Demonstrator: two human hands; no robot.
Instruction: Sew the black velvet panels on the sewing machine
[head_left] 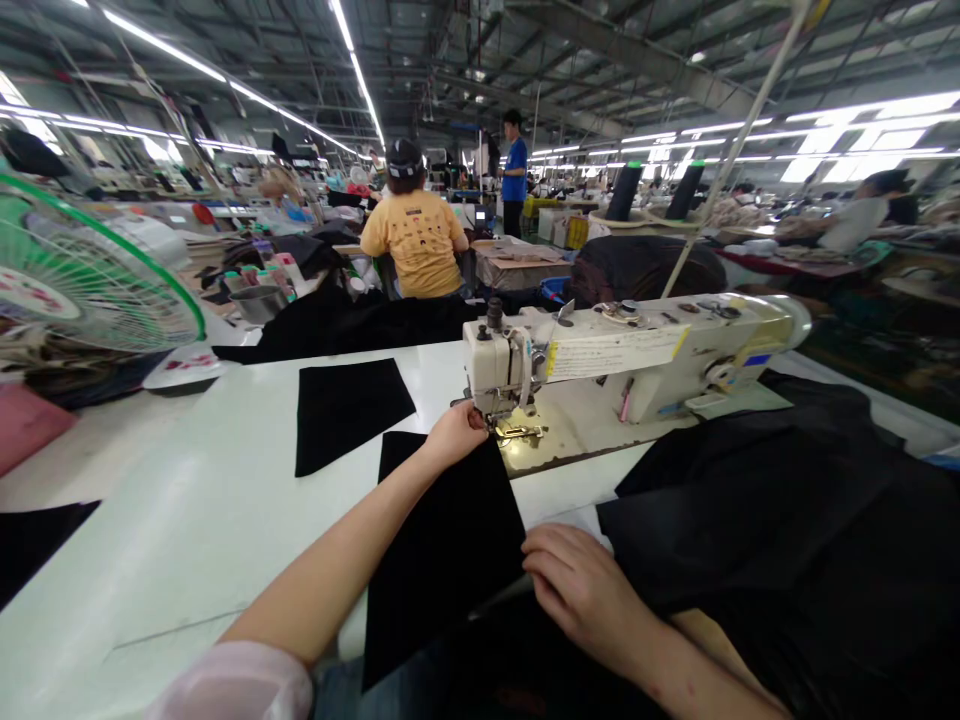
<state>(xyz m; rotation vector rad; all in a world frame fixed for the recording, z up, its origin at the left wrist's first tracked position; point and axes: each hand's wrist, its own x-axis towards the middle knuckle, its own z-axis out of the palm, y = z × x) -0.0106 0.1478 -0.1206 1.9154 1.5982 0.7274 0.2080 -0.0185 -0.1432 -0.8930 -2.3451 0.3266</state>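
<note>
A black fabric piece lies on the pale table and hangs over its front edge, its far end at the needle area of the white sewing machine. My left hand is closed beside the presser foot, over the far edge of this piece. Its fingertips are partly hidden, so what they pinch cannot be made out. Along the right edge of the piece, my right hand has its fingers curled onto the cloth. A second black fabric piece lies flat to the left of the machine.
A large black cloth pile covers the right side. More dark cloth lies behind the table. At the left stands a green fan. A metal pot is nearby. A person in yellow sits ahead.
</note>
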